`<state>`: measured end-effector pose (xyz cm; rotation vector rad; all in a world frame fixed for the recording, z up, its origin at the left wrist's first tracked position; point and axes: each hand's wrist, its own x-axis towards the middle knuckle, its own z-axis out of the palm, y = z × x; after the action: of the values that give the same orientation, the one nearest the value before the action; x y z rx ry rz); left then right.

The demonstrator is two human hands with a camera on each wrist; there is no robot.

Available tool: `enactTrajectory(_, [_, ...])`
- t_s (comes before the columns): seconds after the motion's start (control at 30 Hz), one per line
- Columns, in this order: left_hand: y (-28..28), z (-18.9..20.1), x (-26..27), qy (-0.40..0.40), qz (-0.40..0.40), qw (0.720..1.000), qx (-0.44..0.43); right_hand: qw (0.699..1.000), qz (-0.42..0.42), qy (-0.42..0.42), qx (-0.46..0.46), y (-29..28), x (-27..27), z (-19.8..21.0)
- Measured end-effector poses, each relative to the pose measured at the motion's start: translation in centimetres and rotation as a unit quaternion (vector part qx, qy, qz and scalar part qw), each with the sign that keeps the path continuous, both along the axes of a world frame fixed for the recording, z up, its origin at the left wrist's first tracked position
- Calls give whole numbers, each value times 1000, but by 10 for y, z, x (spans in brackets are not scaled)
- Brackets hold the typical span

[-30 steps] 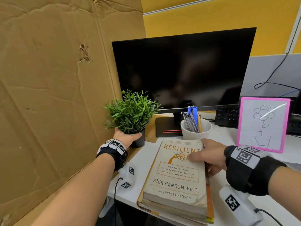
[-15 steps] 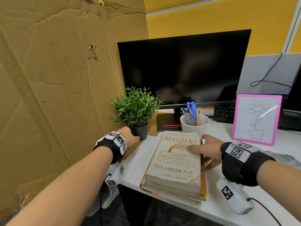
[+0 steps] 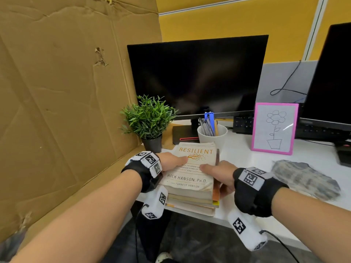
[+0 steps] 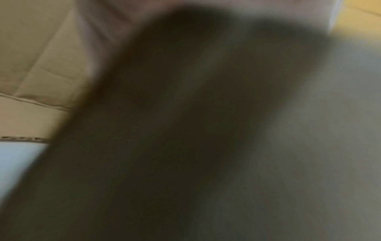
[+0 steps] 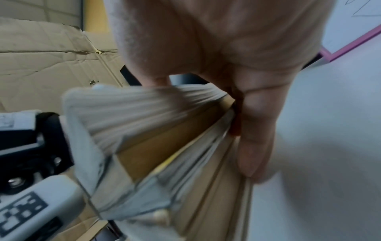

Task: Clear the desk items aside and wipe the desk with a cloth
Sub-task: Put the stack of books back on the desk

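A stack of books with a cream "Resilient" cover on top lies at the front edge of the white desk. My left hand holds its left side with the thumb on the cover; its fingers are hidden. My right hand grips the right side, thumb on top. In the right wrist view its fingers press along the side of the book stack. A grey mottled cloth lies on the desk to the right. The left wrist view is a dark blur.
Behind the books stand a potted green plant, a white cup of pens and a pink-framed flower drawing. A black monitor, a keyboard and a second monitor fill the back. Cardboard walls off the left.
My left hand let go of the plant pot and moved right onto the books' left side. My right hand slid back along the cover to the stack's right side.
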<state>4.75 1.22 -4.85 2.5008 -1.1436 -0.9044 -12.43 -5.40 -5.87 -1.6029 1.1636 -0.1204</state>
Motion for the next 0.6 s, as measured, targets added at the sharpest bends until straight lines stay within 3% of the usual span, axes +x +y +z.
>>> enactTrajectory(0.13, [1,0,17,21,37,999,-8,1000,0,-22,-12,0,17,2])
enactTrajectory(0.43, [8,6,51,-98,4,995,3,999,-8,-50,5,5,56,-8])
enactTrajectory(0.6, [26,4,57,-8,50,998,-39,999,41,-3,-11,0,48,-3])
